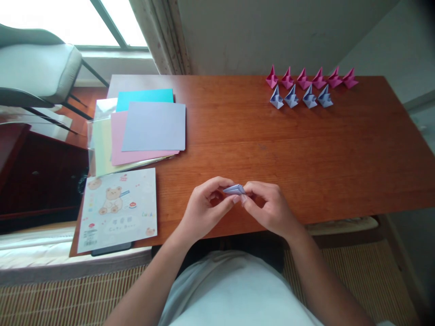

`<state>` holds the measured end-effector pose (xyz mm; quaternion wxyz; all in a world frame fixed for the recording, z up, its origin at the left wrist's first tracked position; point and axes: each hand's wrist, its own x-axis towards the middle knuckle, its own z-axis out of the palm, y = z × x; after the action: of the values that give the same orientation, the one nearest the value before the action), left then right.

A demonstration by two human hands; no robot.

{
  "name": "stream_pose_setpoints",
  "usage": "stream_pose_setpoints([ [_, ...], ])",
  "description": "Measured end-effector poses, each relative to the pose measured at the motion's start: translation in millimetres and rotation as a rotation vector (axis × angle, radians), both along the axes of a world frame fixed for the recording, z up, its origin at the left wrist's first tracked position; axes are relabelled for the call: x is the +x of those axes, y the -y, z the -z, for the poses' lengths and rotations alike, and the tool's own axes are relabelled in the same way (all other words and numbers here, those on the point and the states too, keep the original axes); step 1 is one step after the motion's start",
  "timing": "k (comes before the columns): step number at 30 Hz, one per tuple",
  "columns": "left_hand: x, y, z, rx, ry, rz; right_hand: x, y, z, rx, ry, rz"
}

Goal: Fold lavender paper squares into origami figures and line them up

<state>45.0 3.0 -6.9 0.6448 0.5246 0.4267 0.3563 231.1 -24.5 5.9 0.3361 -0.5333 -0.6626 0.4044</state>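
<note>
Between my two hands, above the front part of the table, is a small folded piece of lavender paper [233, 189], narrow and pointed toward the left. My left hand [210, 201] pinches it with thumb and forefinger along its left and lower side. The thumb and forefinger of my right hand [267, 203] grip its right end. The other fingers of both hands are curled and partly hidden. Toward the back right stand several lavender folded paper figures [291, 96], with a row of several pink folded paper figures [303, 79] behind them.
Lavender sheets [154, 127] lie over pink, yellow and teal paper at the left of the wooden table [238, 136]. A bear-printed pad [118, 208] lies at the front left corner, over a dark flat object [112, 249]. A chair [37, 68] stands beyond the left edge.
</note>
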Motion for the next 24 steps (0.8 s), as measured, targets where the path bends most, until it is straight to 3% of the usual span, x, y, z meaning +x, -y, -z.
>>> stream_pose_setpoints([
  [6, -1, -1, 0.2, 0.074, 0.004, -0.01, 2, 0, -2.3, 0.044, 0.044, -0.025],
  [11, -3, -3, 2.7, 0.252, -0.065, -0.041, -4, 1, 2.0, 0.129, -0.032, 0.061],
  [16, -4, -5, -0.6, 0.308, -0.101, -0.022, -6, 3, 5.0, 0.24, -0.057, 0.112],
  [20, -8, -8, -6.5, 0.471, -0.167, 0.039, 1, 3, 1.7, 0.291, -0.023, 0.077],
  [24, -12, -9, -9.6, 0.664, -0.3, 0.008, 6, 2, 0.1, 0.328, -0.01, 0.03],
])
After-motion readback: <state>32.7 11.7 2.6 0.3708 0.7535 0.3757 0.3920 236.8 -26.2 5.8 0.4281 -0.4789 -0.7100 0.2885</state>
